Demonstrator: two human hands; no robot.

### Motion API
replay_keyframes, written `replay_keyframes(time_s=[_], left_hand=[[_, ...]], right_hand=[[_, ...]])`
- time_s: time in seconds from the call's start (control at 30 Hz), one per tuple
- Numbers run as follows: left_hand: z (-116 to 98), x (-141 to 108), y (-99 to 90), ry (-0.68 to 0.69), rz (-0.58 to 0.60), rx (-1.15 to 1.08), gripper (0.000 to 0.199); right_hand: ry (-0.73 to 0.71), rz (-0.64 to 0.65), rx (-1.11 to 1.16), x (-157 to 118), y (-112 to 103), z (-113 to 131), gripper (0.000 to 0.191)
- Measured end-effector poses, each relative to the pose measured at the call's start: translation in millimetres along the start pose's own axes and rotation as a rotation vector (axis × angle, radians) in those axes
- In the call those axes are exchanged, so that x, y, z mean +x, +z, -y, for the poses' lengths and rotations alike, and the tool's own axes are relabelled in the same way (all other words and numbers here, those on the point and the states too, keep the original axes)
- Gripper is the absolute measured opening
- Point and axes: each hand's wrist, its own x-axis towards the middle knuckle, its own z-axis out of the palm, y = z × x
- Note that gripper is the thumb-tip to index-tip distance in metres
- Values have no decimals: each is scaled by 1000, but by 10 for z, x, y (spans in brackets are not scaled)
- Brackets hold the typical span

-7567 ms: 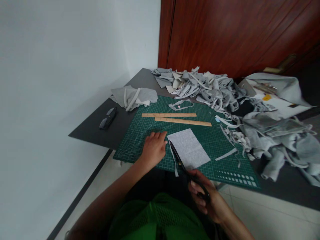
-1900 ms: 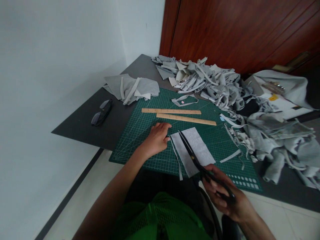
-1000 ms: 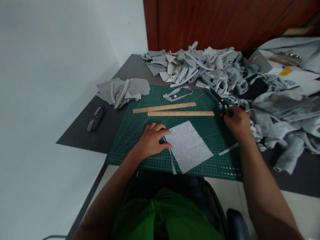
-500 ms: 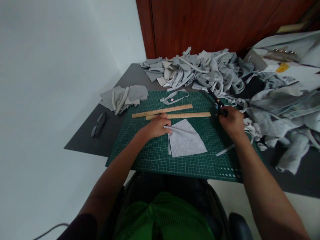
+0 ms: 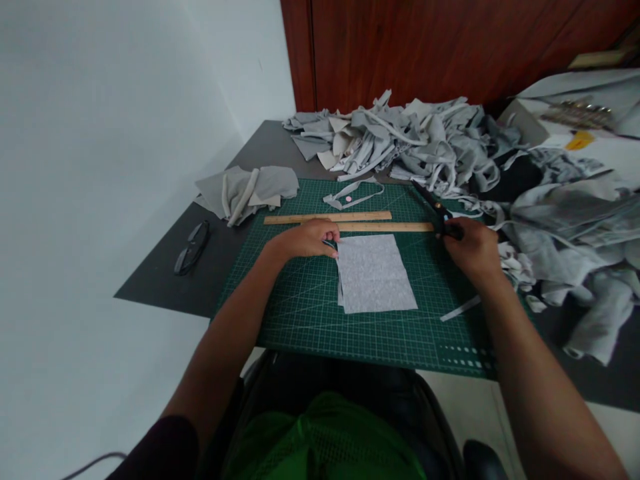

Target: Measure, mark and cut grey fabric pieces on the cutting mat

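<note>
A square of pale grey fabric (image 5: 377, 273) lies flat, with another layer showing along its left edge. My left hand (image 5: 313, 239) is at the fabric's upper left corner, fingers curled, thumb and fingertips a little apart at the edge. Black-handled scissors (image 5: 434, 203) are in my right hand (image 5: 473, 247), which is wrapped round the handles; the blades point away to the upper left. Two wooden rulers, a far one (image 5: 350, 217) and a near one (image 5: 385, 227), lie beyond the fabric. Part of the near ruler is hidden by my left hand.
Under everything is a green cutting mat (image 5: 300, 313). Grey scraps (image 5: 415, 137) are heaped at the back, more cloth (image 5: 575, 233) at the right. Folded fabric (image 5: 275, 181) and glasses (image 5: 193, 247) lie left. A narrow strip (image 5: 460, 309) lies near my right forearm.
The fabric's folded upper left corner has been let go, and the piece now lies flat as a square. My left fingers have moved slightly apart. The scissors stay in my right hand.
</note>
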Motion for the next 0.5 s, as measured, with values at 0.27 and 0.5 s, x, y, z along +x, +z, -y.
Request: replay_keyframes(time_s=[0.27,0.5], left_hand=[[-34,33,26,35,26,-9,11],[-108,142,52,92,-215,-212,11]], right_hand=[[2,89,-2,-3,-64,5,33],[-39,210,34,-6,-113,19,31]])
